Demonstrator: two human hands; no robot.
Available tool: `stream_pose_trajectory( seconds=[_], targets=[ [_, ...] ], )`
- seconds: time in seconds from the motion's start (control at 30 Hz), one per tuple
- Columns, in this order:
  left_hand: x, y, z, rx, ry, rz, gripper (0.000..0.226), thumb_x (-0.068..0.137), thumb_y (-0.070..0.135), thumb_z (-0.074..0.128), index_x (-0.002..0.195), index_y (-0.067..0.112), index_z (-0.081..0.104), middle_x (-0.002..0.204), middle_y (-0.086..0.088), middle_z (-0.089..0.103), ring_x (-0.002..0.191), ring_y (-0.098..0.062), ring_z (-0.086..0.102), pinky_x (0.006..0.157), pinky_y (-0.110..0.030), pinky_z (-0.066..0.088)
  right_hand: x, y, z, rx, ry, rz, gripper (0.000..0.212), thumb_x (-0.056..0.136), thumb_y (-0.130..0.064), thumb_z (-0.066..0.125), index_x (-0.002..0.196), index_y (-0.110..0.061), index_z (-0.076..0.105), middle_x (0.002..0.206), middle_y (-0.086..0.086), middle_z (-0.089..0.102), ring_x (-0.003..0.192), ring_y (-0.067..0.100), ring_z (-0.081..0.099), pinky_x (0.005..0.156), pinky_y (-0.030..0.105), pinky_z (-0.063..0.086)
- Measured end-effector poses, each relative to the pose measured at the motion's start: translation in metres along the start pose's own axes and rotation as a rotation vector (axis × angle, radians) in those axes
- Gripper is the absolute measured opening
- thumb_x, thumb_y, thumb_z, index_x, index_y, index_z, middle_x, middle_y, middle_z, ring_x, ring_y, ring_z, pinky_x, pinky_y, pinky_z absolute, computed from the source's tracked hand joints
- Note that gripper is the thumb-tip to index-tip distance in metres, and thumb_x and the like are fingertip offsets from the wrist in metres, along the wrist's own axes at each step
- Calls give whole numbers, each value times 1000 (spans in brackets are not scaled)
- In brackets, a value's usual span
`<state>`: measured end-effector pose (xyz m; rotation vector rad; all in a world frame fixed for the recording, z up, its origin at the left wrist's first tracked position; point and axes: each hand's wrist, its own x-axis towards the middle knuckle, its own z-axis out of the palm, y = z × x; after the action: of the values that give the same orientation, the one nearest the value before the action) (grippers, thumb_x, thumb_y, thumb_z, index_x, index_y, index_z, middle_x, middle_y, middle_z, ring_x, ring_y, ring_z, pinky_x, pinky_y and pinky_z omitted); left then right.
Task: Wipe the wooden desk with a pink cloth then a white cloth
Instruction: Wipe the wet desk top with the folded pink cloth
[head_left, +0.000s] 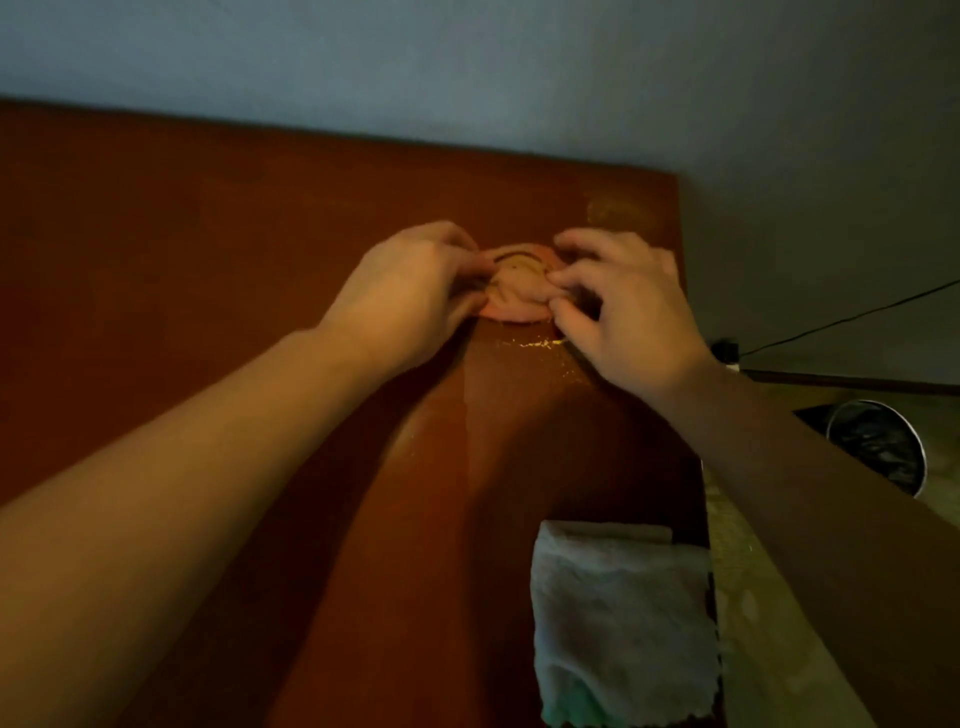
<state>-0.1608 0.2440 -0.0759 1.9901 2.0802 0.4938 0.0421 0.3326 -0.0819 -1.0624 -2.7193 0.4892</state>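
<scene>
lying far on the wooden desk (182, 270), the pink cloth (519, 293) is pinched by the left hand (410, 293) and right hand (631, 319).

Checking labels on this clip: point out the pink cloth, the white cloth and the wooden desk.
pink cloth (517, 293), head view, its bunched visible middle.
white cloth (618, 623), head view, middle of its top face.
wooden desk (182, 249), head view, bare top left of the cloths.

The reddish-brown wooden tabletop (197, 270) carries a small bunched pink cloth (519, 293) toward twelve o'clock. Just at that cloth's six o'clock lies a thin line of yellowish crumbs (530, 344). A folded white terry cloth (618, 623) lies at five o'clock, along the right edge.
</scene>
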Motion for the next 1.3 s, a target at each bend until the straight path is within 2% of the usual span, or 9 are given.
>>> stream_pose_trajectory(
  seconds=[0.13, 0.3, 0.5, 0.63, 0.73, 0.97, 1.07, 1.2, 1.3],
  targets=[
    [3, -4, -4, -50, 11, -14, 31, 94, 27, 64, 125, 23, 67, 129, 1, 60, 115, -18, 56, 96, -31, 44, 5, -2, 2, 9, -3, 41, 26, 96, -29, 61, 119, -24, 70, 134, -10, 60, 126, 13, 48, 104, 40, 29],
    [-27, -9, 3, -71, 39, 53, 28, 92, 26, 66, 119, 23, 71, 122, 2, 64, 110, -20, 58, 95, -36, 49, -31, -17, 12, 49, 27, 47, 26, 95, -27, 64, 119, -22, 71, 129, -9, 65, 120, 14, 52, 96, 34, 28],
    [-2, -5, 5, -43, 52, 32, 28, 94, 28, 63, 121, 22, 69, 123, 0, 63, 112, -21, 57, 94, -37, 47, -9, -25, 5, -25, 85, 163, 22, 96, -29, 62, 116, -27, 71, 130, -11, 64, 123, 16, 54, 102, 41, 31],
    [-34, 1, 5, -77, 38, 54, 25, 93, 26, 64, 117, 23, 71, 120, -1, 63, 110, -24, 58, 92, -38, 47, -45, -48, 9, -6, 48, 266, 25, 97, -28, 61, 120, -30, 70, 132, -13, 62, 123, 13, 52, 106, 41, 30],
    [-58, 6, 9, -99, 41, 97, 26, 94, 23, 63, 119, 22, 70, 120, -1, 63, 112, -24, 56, 93, -38, 45, -71, -55, 14, -6, 42, 254, 26, 97, -28, 60, 121, -28, 70, 132, -12, 63, 121, 15, 53, 102, 40, 30],
    [-34, 13, 10, -85, 45, 8, 26, 93, 25, 65, 118, 21, 71, 119, -2, 63, 110, -24, 58, 93, -39, 49, -37, -39, 11, -46, 76, 273, 27, 98, -25, 58, 123, -28, 68, 135, -10, 61, 127, 15, 51, 106, 43, 30],
    [-60, 21, 10, -113, 33, -8, 25, 93, 26, 65, 117, 22, 71, 119, 0, 62, 109, -23, 58, 90, -38, 48, -57, -49, 10, 0, 31, 285, 29, 98, -25, 59, 125, -29, 67, 135, -10, 61, 126, 14, 51, 109, 43, 29],
    [-97, 29, 12, -111, 31, 28, 25, 94, 25, 64, 118, 22, 70, 119, 0, 63, 110, -22, 58, 90, -36, 46, -108, -60, 15, 22, 42, 205, 26, 95, -24, 63, 120, -26, 70, 129, -11, 64, 117, 13, 55, 99, 36, 28],
    [-82, 30, 14, -68, 49, -4, 27, 94, 24, 64, 120, 21, 69, 121, 0, 63, 110, -22, 58, 92, -34, 46, -94, -52, 10, -15, 2, 202, 28, 98, -26, 59, 124, -27, 68, 131, -11, 62, 119, 14, 52, 102, 37, 27]
  ],
)
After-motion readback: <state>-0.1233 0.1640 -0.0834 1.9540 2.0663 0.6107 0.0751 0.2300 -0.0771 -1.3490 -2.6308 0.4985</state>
